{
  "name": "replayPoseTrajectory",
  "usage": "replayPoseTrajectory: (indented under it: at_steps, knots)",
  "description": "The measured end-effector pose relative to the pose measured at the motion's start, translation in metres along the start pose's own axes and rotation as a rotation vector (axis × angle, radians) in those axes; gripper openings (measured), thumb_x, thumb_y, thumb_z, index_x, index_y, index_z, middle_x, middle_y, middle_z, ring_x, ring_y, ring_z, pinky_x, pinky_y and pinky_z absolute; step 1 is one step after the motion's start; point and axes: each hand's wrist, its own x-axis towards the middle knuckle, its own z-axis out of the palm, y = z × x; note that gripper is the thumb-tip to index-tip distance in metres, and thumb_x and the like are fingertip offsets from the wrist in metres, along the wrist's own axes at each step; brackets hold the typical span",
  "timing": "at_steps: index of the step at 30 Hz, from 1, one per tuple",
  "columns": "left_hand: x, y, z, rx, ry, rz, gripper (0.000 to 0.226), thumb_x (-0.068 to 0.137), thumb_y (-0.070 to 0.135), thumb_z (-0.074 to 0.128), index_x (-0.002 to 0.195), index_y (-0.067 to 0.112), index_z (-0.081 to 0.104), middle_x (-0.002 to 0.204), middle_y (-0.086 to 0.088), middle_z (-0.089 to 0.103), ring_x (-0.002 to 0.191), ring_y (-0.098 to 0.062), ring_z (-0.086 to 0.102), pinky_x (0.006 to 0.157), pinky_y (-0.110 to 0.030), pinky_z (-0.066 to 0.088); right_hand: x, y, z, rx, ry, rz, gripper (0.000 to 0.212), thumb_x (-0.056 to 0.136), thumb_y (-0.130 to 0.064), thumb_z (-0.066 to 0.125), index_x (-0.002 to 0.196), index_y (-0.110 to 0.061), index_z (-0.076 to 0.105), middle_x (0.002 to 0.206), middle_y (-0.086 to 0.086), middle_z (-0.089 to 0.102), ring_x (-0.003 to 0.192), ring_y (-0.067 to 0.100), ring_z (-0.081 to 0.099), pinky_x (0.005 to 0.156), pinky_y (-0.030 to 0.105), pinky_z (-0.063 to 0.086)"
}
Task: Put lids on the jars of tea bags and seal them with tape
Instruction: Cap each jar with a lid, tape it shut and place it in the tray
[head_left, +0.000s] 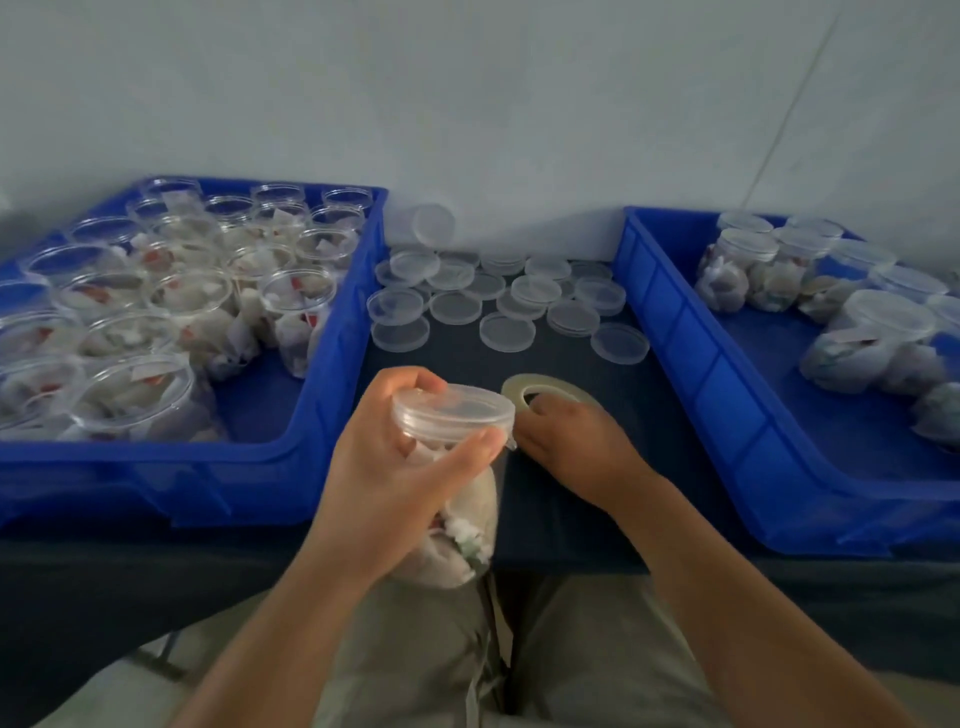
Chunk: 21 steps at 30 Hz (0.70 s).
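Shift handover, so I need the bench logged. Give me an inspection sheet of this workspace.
Surface: dark table between two blue bins.
Job's things: open jars of tea bags in left bin; lidded jars in right bin; loose lids and tape roll on table.
Clutter: nothing seen.
Grippers: left hand grips held jar, lid on; right hand grips tape roll.
Cables: thin line on wall, cannot tell.
Surroundings: plain wall.

Pale plain wall (467, 104) behind dark-covered table (561, 364).
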Motion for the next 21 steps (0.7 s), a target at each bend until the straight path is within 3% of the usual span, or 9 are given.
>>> replayPoseTrajectory:
  at_steps: [4,6,11,14,17,19,21]
  knots:
    - [0.018,-0.016,0.013,-0.019,0.037,-0.008,0.060,0.062,0.073,0.076,0.111,0.044,0.057,0.109,0.035,0.063,0.096,0.008,0.066,0.069,-0.005,0.049,-0.011,-0.005,0.016,0.080,0.218,-0.043,0.018,0.104,-0.039,0.055,0.105,-0.025,0.067,0.084,0.004,0.055,0.072,0.024,0.055,0.055,0.037,0.037]
    - [0.027,-0.021,0.018,-0.023,0.045,-0.013,0.061,0.062,0.074,0.076,0.112,0.044,0.056,0.111,0.037,0.061,0.097,0.009,0.066,0.069,-0.005,0.049,-0.013,-0.008,0.018,0.096,0.215,-0.026,0.005,0.104,-0.038,0.060,0.107,-0.034,0.060,0.088,0.003,0.053,0.077,0.024,0.053,0.057,0.035,0.032]
    - [0.045,-0.026,0.023,-0.094,0.040,-0.019,0.059,0.064,0.068,0.079,0.113,0.044,0.057,0.108,0.040,0.062,0.095,0.012,0.066,0.068,-0.003,0.049,-0.011,-0.009,0.021,0.087,0.090,0.079,0.036,0.104,-0.052,0.045,0.123,-0.036,0.071,0.136,0.001,0.051,0.118,0.021,0.049,0.078,0.034,0.044]
    - [0.049,-0.030,0.022,-0.120,0.036,-0.029,0.057,0.065,0.067,0.081,0.113,0.045,0.059,0.110,0.035,0.064,0.097,0.009,0.067,0.069,-0.004,0.049,-0.012,-0.008,0.020,0.118,0.044,0.078,0.047,0.102,-0.055,0.037,0.120,-0.033,0.075,0.130,0.001,0.053,0.118,0.024,0.050,0.097,0.041,0.042]
    - [0.050,-0.030,0.020,-0.118,0.023,-0.026,0.056,0.066,0.069,0.080,0.113,0.048,0.059,0.111,0.037,0.063,0.098,0.010,0.066,0.071,-0.004,0.049,-0.015,-0.010,0.016,0.119,-0.031,0.116,0.052,0.105,-0.057,0.029,0.130,-0.037,0.069,0.133,-0.001,0.050,0.130,0.024,0.043,0.113,0.044,0.030]
    - [0.049,-0.027,0.019,-0.091,0.010,-0.005,0.059,0.065,0.071,0.078,0.115,0.047,0.057,0.112,0.039,0.061,0.100,0.011,0.065,0.072,-0.005,0.050,-0.019,-0.018,0.007,0.263,0.088,0.161,0.051,0.110,-0.052,0.029,0.141,-0.033,0.064,0.140,-0.003,0.053,0.137,0.019,0.043,0.118,0.043,0.028]
    - [0.047,-0.023,0.019,-0.055,0.003,0.026,0.062,0.064,0.074,0.077,0.116,0.048,0.055,0.113,0.039,0.060,0.101,0.010,0.065,0.074,-0.006,0.050,-0.025,-0.031,-0.009,0.601,0.369,0.163,0.053,0.109,-0.052,0.031,0.142,-0.026,0.063,0.138,-0.008,0.061,0.134,0.010,0.050,0.114,0.036,0.039]
